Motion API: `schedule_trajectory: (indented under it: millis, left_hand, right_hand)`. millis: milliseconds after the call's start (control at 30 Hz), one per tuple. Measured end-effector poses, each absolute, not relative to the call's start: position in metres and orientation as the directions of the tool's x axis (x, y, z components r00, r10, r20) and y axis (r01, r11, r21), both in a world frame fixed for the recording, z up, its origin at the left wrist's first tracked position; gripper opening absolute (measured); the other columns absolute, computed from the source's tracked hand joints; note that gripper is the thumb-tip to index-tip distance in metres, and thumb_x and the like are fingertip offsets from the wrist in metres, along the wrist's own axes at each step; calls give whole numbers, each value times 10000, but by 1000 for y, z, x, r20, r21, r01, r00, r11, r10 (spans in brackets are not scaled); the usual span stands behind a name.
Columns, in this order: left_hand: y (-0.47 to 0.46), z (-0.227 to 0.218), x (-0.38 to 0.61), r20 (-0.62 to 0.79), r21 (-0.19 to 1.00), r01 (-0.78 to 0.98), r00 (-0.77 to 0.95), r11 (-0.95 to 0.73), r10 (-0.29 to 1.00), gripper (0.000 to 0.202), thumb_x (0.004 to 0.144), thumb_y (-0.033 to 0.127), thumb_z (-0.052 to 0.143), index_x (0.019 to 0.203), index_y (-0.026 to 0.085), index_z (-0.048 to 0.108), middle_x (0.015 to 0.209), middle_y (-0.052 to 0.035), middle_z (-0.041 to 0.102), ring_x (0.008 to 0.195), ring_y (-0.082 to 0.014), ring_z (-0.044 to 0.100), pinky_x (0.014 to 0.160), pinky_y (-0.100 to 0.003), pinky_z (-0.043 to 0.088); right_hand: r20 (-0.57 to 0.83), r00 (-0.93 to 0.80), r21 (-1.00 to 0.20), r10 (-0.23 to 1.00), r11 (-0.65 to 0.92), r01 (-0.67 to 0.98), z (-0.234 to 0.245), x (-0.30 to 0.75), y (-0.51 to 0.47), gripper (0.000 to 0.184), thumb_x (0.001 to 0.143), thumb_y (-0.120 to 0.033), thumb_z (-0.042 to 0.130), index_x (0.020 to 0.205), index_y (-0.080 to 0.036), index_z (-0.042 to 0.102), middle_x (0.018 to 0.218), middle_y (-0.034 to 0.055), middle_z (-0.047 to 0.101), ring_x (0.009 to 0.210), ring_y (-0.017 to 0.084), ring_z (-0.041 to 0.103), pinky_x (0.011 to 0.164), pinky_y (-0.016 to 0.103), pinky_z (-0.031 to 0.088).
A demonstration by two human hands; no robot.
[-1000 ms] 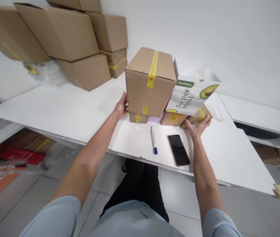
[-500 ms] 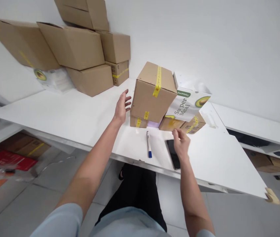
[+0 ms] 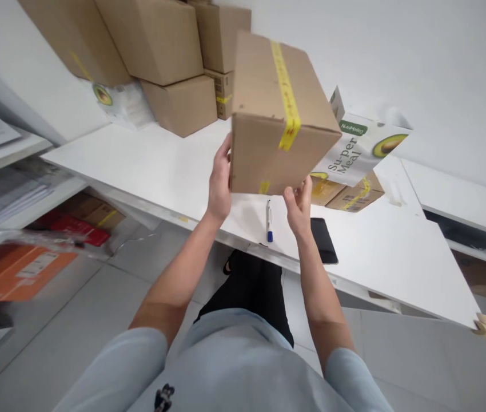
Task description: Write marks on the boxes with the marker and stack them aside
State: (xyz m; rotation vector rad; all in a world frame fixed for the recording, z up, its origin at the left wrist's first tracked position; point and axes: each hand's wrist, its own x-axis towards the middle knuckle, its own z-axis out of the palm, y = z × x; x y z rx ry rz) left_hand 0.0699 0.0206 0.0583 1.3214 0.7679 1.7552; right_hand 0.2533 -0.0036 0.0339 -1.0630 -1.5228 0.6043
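Observation:
I hold a brown cardboard box [image 3: 269, 120] sealed with yellow tape, lifted off the white table [image 3: 174, 171]. My left hand [image 3: 220, 183] presses flat against its left side. My right hand [image 3: 298, 206] grips it under the lower right corner. Under and behind the box lie a pen with a blue cap [image 3: 269, 220] and a black phone [image 3: 323, 240]. To the right, a white "Super Meal" box with an avocado picture [image 3: 358, 151] leans on small taped cartons [image 3: 348, 194].
Several stacked cardboard boxes [image 3: 157, 46] stand against the wall at the back left. Shelves with papers [image 3: 7, 189] and red and orange packages [image 3: 20, 269] are at the left. A lower white shelf [image 3: 461, 206] runs at the right. Grey floor lies below.
Both hands left the small cartons and phone area and closed on the big taped box, which rose off the pile toward me. The camera view shifted left.

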Motion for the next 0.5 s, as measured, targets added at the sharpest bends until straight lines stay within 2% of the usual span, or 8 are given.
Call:
schedule_trajectory:
  millis: [133, 200, 267, 333, 400, 500]
  left_hand:
    - [-61, -12, 46, 474, 797, -122, -482, -592, 737, 503, 992, 633, 386, 1420, 403, 514, 1521, 32, 508, 1491, -223, 402, 1233, -389, 334]
    - [-88, -47, 36, 437, 824, -61, -565, -563, 700, 458, 1005, 569, 395, 1416, 404, 514, 1537, 31, 491, 1500, -198, 381, 1244, -373, 316]
    - [-102, -73, 28, 366, 900, -6, -531, -435, 764, 523, 1008, 589, 368, 1468, 360, 464, 1570, -21, 453, 1492, -212, 396, 1226, -386, 347]
    - [-104, -89, 22, 317, 945, 75, -460, -319, 829, 594, 1006, 627, 347, 1502, 312, 434, 1583, -67, 432, 1498, -220, 385, 1223, -391, 350]
    - [-102, -97, 20, 291, 957, 126, -399, -262, 870, 617, 1009, 636, 341, 1513, 290, 427, 1584, -91, 430, 1503, -218, 375, 1227, -393, 343]
    - [-101, -101, 30, 309, 949, 165, -299, -270, 903, 578, 1036, 584, 319, 1535, 303, 399, 1588, -100, 427, 1493, -207, 395, 1215, -401, 363]
  right_hand:
    - [430, -120, -886, 895, 444, 134, -3, 229, -45, 698, 954, -568, 501, 1545, -307, 238, 1454, 120, 508, 1265, 232, 577, 1071, 422, 519]
    - [359, -215, -903, 908, 396, 165, -24, 220, -58, 658, 952, -443, 528, 1534, -269, 275, 1421, 134, 544, 1209, 237, 603, 1046, 432, 531]
    - [272, -265, -900, 925, 342, 272, -43, 217, -63, 661, 894, -315, 557, 1511, -226, 337, 1345, 141, 607, 1165, 254, 618, 1032, 460, 532]
    - [192, -244, -889, 951, 273, 367, -57, 220, -63, 648, 797, -221, 568, 1434, -192, 450, 1205, 128, 679, 1080, 264, 642, 982, 473, 549]
    - [155, -179, -888, 972, 216, 405, -66, 226, -60, 604, 730, -190, 555, 1334, -177, 536, 1077, 105, 713, 973, 258, 655, 921, 468, 564]
    - [167, -55, -896, 984, 175, 408, -72, 241, -53, 491, 728, -220, 540, 1213, -171, 594, 945, 75, 717, 833, 231, 641, 847, 455, 571]
